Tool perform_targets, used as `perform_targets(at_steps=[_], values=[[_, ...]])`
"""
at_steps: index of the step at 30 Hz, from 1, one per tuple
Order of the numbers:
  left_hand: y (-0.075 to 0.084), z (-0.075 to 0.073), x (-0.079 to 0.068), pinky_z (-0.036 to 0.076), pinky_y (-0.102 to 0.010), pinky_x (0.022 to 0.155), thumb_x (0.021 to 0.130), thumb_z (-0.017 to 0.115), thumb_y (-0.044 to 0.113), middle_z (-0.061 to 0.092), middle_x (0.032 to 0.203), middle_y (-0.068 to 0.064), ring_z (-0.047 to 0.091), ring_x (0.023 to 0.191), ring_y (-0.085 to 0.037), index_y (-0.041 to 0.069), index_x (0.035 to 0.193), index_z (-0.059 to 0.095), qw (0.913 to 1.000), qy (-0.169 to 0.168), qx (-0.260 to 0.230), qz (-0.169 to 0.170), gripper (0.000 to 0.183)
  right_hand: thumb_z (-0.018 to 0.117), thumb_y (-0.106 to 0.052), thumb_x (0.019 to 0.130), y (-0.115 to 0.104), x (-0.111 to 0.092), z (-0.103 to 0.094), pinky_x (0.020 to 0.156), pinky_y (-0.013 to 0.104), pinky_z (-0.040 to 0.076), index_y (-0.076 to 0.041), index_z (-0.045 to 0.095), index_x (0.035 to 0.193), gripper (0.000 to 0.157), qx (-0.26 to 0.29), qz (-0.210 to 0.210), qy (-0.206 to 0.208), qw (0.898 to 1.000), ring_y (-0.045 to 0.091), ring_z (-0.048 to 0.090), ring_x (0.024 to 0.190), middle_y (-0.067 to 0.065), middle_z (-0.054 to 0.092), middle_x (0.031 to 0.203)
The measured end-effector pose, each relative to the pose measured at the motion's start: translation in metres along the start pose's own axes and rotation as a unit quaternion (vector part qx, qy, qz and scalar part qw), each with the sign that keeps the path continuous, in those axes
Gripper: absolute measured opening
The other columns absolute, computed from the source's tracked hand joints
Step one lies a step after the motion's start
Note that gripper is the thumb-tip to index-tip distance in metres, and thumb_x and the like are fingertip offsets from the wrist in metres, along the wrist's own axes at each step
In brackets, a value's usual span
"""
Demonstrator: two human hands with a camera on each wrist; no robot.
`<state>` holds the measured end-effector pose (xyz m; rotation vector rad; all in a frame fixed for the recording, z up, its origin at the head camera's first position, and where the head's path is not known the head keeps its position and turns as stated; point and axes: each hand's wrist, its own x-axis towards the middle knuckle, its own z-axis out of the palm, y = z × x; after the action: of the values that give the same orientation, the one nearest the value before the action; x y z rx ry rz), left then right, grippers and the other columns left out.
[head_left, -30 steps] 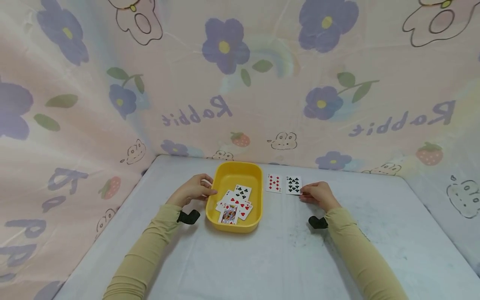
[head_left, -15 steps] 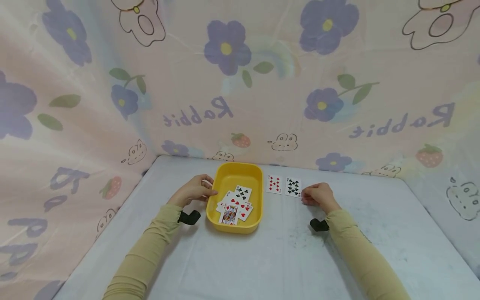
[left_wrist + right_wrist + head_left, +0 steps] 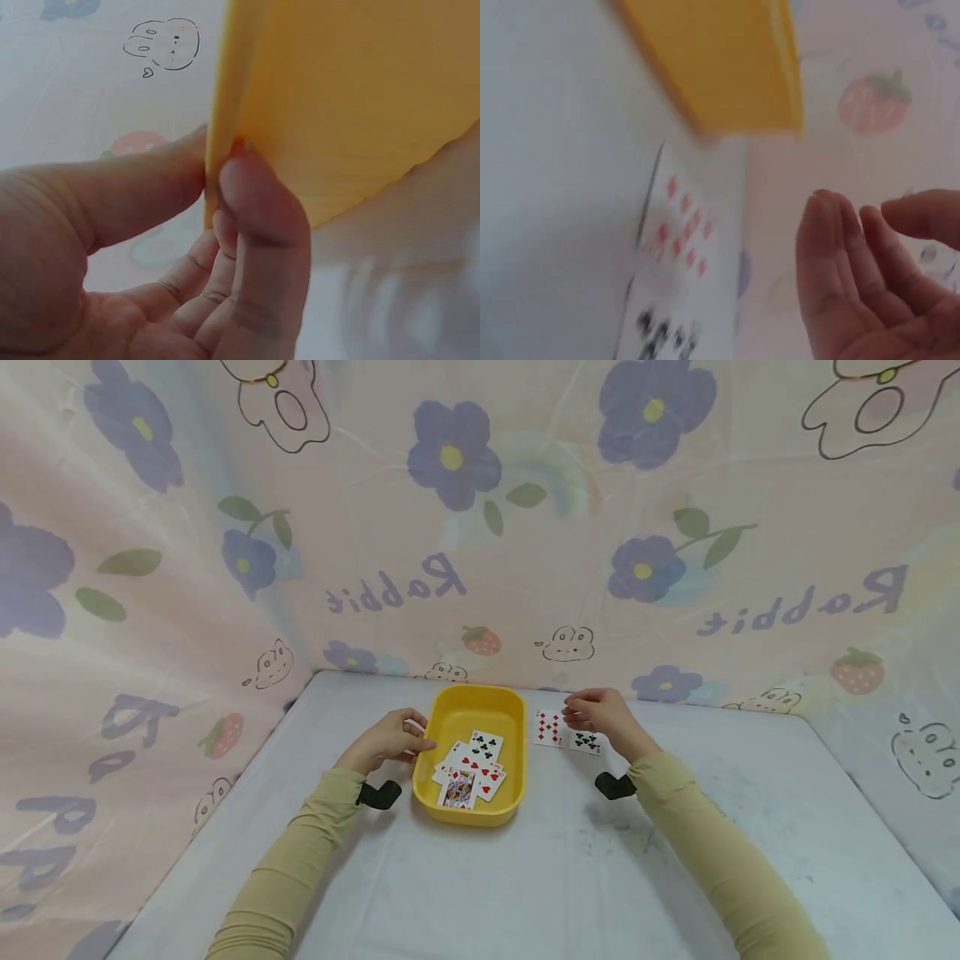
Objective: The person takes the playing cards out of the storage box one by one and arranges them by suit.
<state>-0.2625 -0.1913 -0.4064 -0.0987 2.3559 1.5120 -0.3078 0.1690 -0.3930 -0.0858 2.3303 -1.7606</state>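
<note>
The white tabletop [image 3: 495, 893] is bordered at back and sides by pale pink sheeting [image 3: 547, 556], printed with purple flowers [image 3: 454, 456], strawberries [image 3: 482, 642] and lettering [image 3: 395, 585].

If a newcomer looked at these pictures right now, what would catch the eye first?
Probably the yellow tray on the pale table, with face-up playing cards inside and the left hand gripping it. Next, to its right, a diamonds card and a clubs card, the latter partly hidden by the right hand in the head view. Behind hangs a backdrop printed with purple flowers.
</note>
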Motion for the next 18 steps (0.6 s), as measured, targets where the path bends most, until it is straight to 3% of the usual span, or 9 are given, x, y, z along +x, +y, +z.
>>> perform_targets(at_steps=[5, 9, 18], values=[[0.001, 0.000, 0.000, 0.056, -0.032, 0.064, 0.084, 0.074, 0.009, 0.056, 0.089, -0.010, 0.059, 0.070, -0.019, 0.002, 0.117, 0.050, 1.0000, -0.001, 0.000, 0.005, 0.041, 0.053, -0.012, 0.097, -0.035, -0.002, 0.037, 0.089, 0.043, 0.049, 0.012, 0.051, 0.124, 0.036, -0.013, -0.019, -0.076, 0.997, 0.041, 0.059, 0.107, 0.029, 0.059, 0.117], [0.000, -0.001, 0.000, 0.056, -0.035, 0.065, 0.083, 0.074, 0.008, 0.054, 0.087, -0.009, 0.059, 0.070, -0.018, 0.002, 0.116, 0.050, 0.9999, -0.003, -0.006, 0.010, 0.042, 0.053, -0.013, 0.098, -0.050, -0.002, 0.065, 0.092, 0.043, 0.048, 0.012, 0.050, 0.126, 0.038, -0.028, -0.022, -0.117, 0.993, 0.041, 0.057, 0.111, 0.028, 0.057, 0.121], [0.001, 0.001, -0.003, 0.056, -0.033, 0.064, 0.084, 0.074, 0.009, 0.055, 0.088, -0.010, 0.059, 0.072, -0.019, 0.001, 0.118, 0.050, 0.9999, 0.004, -0.002, 0.010, 0.043, 0.053, -0.030, 0.098, -0.050, 0.005, 0.111, 0.097, 0.045, 0.044, 0.005, 0.050, 0.129, 0.047, -0.073, 0.042, -0.114, 0.990, 0.039, 0.052, 0.113, 0.025, 0.053, 0.124]])
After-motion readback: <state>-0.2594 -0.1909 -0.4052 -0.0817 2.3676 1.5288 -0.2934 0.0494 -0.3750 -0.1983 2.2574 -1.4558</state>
